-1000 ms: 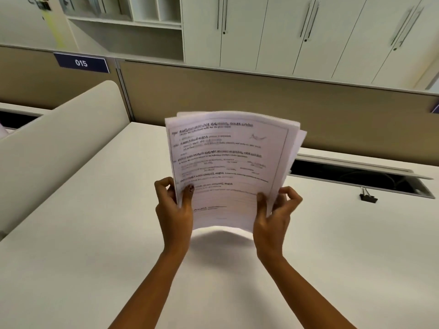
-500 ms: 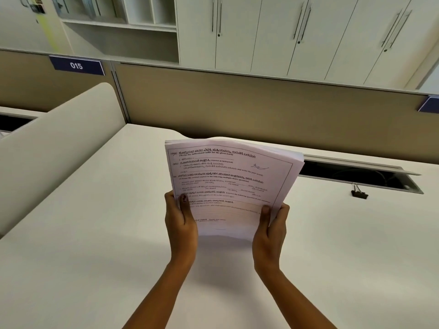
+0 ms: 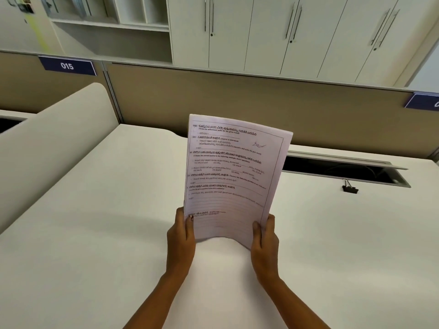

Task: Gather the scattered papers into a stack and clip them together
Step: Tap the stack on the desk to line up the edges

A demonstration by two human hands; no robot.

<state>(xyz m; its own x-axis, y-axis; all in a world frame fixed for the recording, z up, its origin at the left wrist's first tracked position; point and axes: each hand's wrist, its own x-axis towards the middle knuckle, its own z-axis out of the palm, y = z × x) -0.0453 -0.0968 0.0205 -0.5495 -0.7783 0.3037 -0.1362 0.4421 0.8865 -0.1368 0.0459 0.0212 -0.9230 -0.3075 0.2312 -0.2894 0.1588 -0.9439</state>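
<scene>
L hand [image 3: 181,236] and R hand [image 3: 264,243] grip the papers [image 3: 234,176] at bottom corners, thumbs in front, stack upright above desk [image 3: 95,222]. Clip [image 3: 349,187] lies on desk, well apart to the R.

A white tabletop [image 3: 95,233] is filling the lower half of the frame, catching soft, even light. At the left, a cream divider [image 3: 47,143] with a rounded top corner is rising beside it. A tan partition [image 3: 237,98] is running across the middle of the frame behind the tabletop, carrying a blue sign [image 3: 67,66] reading "015" at the upper left and a second blue sign [image 3: 422,102] cut off at the right edge. At the right middle, a dark cable slot [image 3: 332,170] is lying open under a raised grey flap [image 3: 356,160]. White cabinets [image 3: 261,32] with long metal handles are lining the top, with open shelves [image 3: 114,27] sitting at the upper left.
</scene>
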